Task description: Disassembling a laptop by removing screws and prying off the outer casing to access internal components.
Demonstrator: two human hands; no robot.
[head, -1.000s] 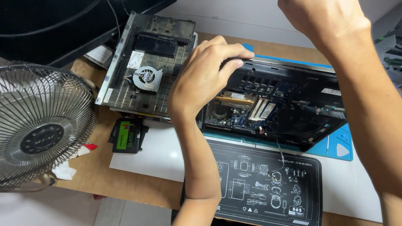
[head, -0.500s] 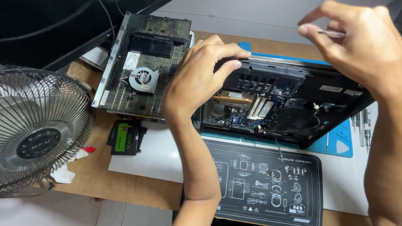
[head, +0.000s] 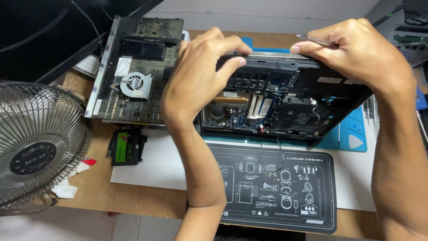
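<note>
An opened black laptop base (head: 285, 105) lies on the desk with its circuit board, memory sticks and cables exposed. My left hand (head: 200, 76) grips its far left edge, fingers curled over the rim. My right hand (head: 356, 58) grips the far right edge and also pinches a thin metal tool (head: 314, 40) between its fingers. The far edge looks tilted up toward me.
A removed metal frame with a small round fan (head: 133, 85) leans at the back left. A black drive with a green label (head: 127, 147) lies below it. A wire desk fan (head: 35, 147) stands at the left. A black printed mat (head: 276, 187) lies in front; a blue mat (head: 352, 134) sits under the laptop.
My right hand came down from the upper right with the thin tool and took hold of the laptop base's far edge. My left hand stayed on the left edge.
</note>
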